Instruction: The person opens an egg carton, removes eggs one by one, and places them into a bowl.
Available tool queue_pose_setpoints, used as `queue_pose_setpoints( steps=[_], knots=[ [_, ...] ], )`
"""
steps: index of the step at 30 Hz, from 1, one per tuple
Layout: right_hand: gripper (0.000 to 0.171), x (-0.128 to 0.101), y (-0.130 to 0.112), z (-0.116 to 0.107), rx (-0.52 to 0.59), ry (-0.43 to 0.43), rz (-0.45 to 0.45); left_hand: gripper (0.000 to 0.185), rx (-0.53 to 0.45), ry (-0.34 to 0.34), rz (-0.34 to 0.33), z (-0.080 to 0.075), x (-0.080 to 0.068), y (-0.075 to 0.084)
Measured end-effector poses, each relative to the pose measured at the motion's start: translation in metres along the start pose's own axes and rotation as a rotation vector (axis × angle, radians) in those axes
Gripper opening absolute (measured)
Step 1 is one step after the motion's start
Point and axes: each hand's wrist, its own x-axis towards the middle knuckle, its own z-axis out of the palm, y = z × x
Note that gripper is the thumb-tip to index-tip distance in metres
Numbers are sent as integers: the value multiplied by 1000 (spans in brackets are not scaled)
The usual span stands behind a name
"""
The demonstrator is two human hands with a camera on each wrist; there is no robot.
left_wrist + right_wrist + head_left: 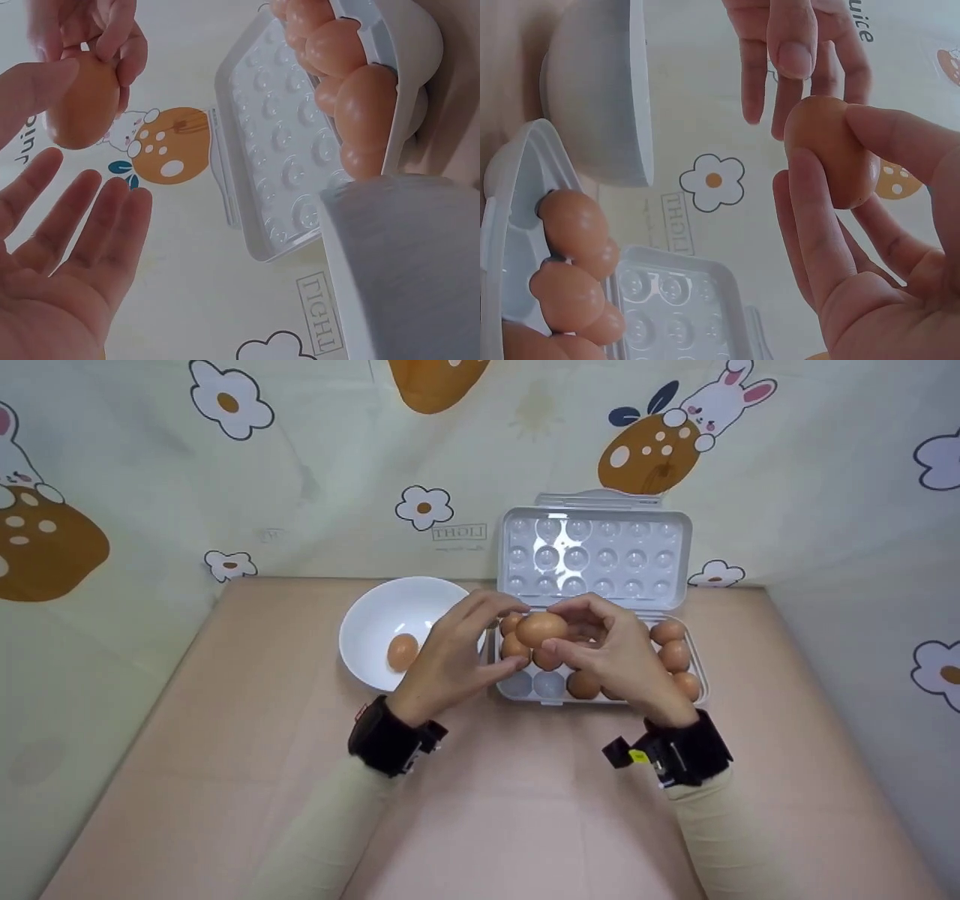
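Observation:
Above the egg carton (551,701), my right hand (619,656) pinches a brown egg (541,628) between its thumb and fingers. In the right wrist view the egg (832,150) lies between the thumb and the index and middle fingers. My left hand (454,649) is held just left of this egg, fingers spread and thumb apart. Its palm faces the egg in the left wrist view, where the left hand (71,255) holds nothing and its thumb overlaps the egg. Below both hands the carton's tray holds several brown eggs (675,656), some hidden by the right hand.
A white bowl (367,615) with one brown egg (403,652) in it stands left of the carton, partly behind the left hand. The carton's clear dimpled lid (592,559) stands open against the patterned backdrop. Two front-left cups (532,685) hold no egg.

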Motion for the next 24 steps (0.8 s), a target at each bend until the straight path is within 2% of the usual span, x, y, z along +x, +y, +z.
queue_pose_setpoints(
  steps=[4,8,20,24],
  knots=[
    [47,-1,-1,4,-13,3,2,50,-19,13,26,4,0,1],
    [51,-2,-1,6,20,-20,32,45,-32,34,50,8,-1,2],
    [47,-1,-1,9,87,-88,26,43,-17,43,50,10,-2,4],
    [49,-2,-2,8,59,-90,27,43,-24,39,54,8,-2,2]
  ],
)
